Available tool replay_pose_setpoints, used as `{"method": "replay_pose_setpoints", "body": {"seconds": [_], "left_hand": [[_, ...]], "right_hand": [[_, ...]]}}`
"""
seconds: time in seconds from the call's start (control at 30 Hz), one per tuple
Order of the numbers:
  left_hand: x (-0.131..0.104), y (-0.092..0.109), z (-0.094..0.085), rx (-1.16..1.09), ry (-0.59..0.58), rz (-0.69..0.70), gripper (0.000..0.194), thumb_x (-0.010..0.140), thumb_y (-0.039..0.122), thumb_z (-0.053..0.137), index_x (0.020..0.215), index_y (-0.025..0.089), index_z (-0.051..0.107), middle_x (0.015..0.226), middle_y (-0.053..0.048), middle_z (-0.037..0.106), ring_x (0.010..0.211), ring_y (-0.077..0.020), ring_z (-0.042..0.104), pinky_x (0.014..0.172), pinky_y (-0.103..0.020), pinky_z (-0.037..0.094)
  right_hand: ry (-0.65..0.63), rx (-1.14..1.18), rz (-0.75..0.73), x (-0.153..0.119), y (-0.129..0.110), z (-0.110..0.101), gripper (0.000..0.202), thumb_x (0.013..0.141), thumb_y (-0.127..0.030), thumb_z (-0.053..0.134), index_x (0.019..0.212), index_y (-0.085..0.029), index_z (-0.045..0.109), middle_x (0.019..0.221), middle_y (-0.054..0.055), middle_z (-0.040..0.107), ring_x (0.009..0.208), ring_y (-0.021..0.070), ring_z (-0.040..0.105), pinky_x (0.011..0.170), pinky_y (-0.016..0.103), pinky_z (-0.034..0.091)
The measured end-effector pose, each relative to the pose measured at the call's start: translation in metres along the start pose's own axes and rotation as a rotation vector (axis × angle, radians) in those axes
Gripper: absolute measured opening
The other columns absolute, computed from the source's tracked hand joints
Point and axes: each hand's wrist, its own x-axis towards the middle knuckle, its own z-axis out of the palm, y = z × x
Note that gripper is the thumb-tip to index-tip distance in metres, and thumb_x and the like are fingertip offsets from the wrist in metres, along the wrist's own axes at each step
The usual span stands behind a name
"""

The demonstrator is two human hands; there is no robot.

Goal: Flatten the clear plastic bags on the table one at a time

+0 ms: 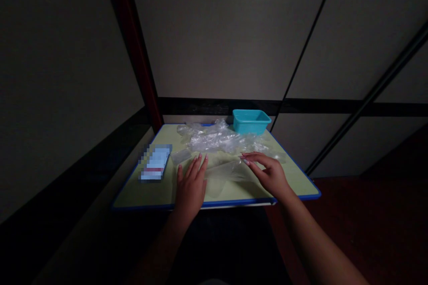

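Nearer than the turquoise tub (250,127), the right hand (269,174) pinches clear film (229,170) (likely light, limp, best edge-held), the left hand (191,186) spread flat

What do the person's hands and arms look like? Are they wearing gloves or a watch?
No gloves: the left hand and right hand are both bare, with slim fingers and shiny-looking nails. I see no rings or watch. The right forearm has no sleeve in view; the left one fades into shadow lower down.
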Motion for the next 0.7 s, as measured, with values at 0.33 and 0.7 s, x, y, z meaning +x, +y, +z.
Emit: {"method": "replay_pose_setpoints", "body": {"seconds": [0.33, 0.7], "left_hand": [[0.004, -0.045, -0.003, -0.154, -0.151, 0.222, 0.025, 0.088, 0.023, 0.052, 0.106, 0.029, 0.068, 0.126, -0.001, 0.061, 0.125, -0.0224, 0.048, 0.108, -0.052, 0.026], [0.006, -0.058, -0.004, -0.551, -0.491, 0.317, 0.026, 0.087, 0.032, 0.056, 0.109, 0.03, 0.068, 0.132, -0.002, 0.054, 0.129, -0.0219, 0.044, 0.11, -0.046, 0.026]], "right_hand": [[-0.151, 0.019, -0.118, -0.035, 0.014, -0.01, 0.017, 0.088, -0.022, 0.056, 0.098, -0.027, 0.069, 0.103, 0.005, 0.072, 0.103, 0.0222, 0.064, 0.099, 0.049, 0.042], [-0.294, 0.048, 0.065, -0.099, 0.038, -0.028, 0.021, 0.09, -0.03, 0.054, 0.105, -0.03, 0.069, 0.108, 0.006, 0.07, 0.109, 0.0239, 0.061, 0.103, 0.053, 0.035]]}}
